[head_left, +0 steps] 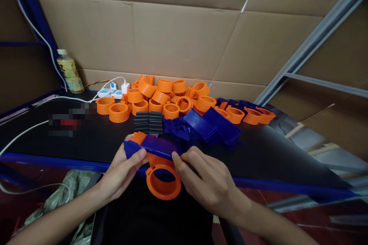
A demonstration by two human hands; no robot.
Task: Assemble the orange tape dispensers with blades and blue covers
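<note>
1. the left hand (122, 174) grips the blue-and-orange piece (159, 146) at its nine o'clock end.
2. the right hand (205, 180), fingers curled, pinches its three o'clock end.
3. held at the worktop (258, 160)'s near edge, the piece has its orange ring (165, 195) at six o'clock.
4. beyond it: black ribbed strips (148, 123) toward twelve, blue parts (199, 124) toward two.

Both arms (71, 210) reach to the desk (92, 138). The left hand (123, 172) and right hand (208, 180) pinch by its near edge.
</note>
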